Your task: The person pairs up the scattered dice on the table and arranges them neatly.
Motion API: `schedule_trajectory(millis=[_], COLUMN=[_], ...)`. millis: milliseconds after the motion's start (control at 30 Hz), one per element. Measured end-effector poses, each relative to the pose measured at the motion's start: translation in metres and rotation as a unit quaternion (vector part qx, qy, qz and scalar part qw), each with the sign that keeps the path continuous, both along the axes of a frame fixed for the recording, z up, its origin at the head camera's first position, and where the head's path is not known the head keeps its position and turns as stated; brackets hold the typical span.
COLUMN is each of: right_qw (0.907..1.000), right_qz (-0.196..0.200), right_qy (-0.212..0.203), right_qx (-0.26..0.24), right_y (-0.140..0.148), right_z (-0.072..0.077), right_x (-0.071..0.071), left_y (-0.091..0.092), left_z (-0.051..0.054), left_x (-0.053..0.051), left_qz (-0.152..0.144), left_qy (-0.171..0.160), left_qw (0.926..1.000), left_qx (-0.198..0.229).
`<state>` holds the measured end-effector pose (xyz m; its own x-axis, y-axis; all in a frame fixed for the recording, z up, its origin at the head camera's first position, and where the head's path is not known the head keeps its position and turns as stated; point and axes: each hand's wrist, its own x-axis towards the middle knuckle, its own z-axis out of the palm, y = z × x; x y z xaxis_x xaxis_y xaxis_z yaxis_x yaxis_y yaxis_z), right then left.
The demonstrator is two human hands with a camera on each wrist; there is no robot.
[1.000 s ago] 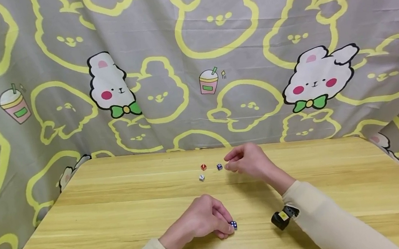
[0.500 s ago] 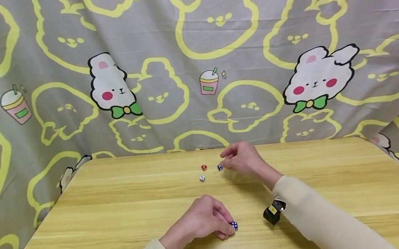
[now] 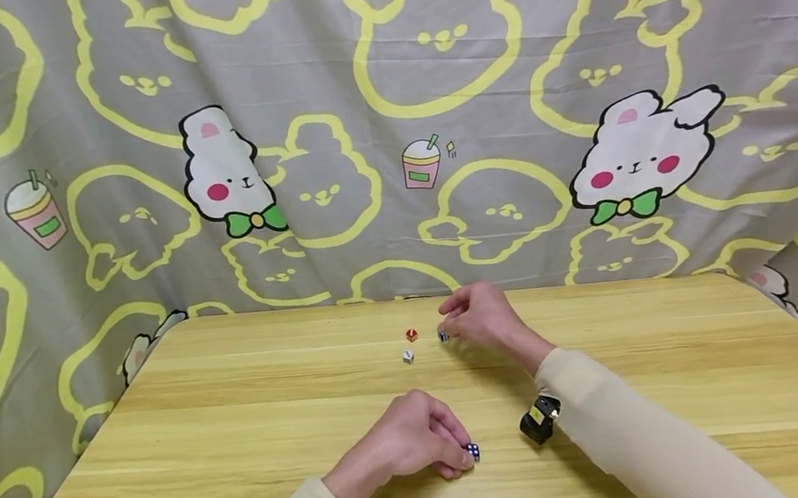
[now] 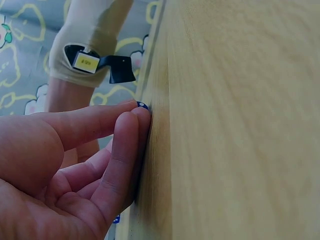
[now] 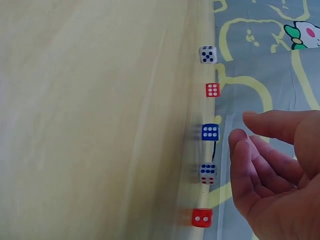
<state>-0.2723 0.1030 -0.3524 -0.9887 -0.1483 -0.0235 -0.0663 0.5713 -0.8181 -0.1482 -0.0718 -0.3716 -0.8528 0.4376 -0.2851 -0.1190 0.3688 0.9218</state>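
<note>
From my head feed I count four dice: a near blue die (image 3: 474, 452), a far blue die (image 3: 443, 335), one red die (image 3: 412, 335) and one white die (image 3: 409, 356). My right wrist feed shows five, one after another: two white dice (image 5: 208, 55), two red dice (image 5: 212, 90) and a single blue one.

My left hand (image 3: 418, 438) has the near blue die pinched in its grip, thumb and fingertips against it, at the front part of the tabletop (image 3: 255, 419). My right hand (image 3: 490, 319) is at the far blue die, its grip loosely spread with a gap between thumb and fingertips; I cannot tell whether it touches.

The near blue die is a cube, its edges looking alike, with a white-pipped face turned toward my head camera. The far one shows six white pips to the right wrist camera.

The tabletop is pale yellow wood with crosswise grain, backed by a grey curtain (image 3: 313, 58) printed with yellow animal outlines and white bunnies (image 3: 637, 138). Beige sleeves (image 3: 643, 435) cover both forearms; a black camera mount (image 3: 534, 426) sits at my right wrist.
</note>
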Motion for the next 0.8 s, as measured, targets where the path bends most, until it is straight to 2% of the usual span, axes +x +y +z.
schedule_trajectory(millis=[467, 800], right_qw=[0.9983, 0.9945], right_qz=[-0.008, -0.019], right_qy=[0.02, 0.034], right_qx=[0.055, 0.098], right_y=[-0.0016, -0.0012], right_z=[-0.0076, -0.0089], right_x=[-0.0033, 0.0017], left_y=[0.0005, 0.0015], left_z=[0.0004, 0.0013], left_x=[0.0005, 0.0012], left_qz=[0.001, 0.006], left_qy=[0.0, 0.0], left_qw=[1.0, 1.0], left_qx=[-0.001, -0.008])
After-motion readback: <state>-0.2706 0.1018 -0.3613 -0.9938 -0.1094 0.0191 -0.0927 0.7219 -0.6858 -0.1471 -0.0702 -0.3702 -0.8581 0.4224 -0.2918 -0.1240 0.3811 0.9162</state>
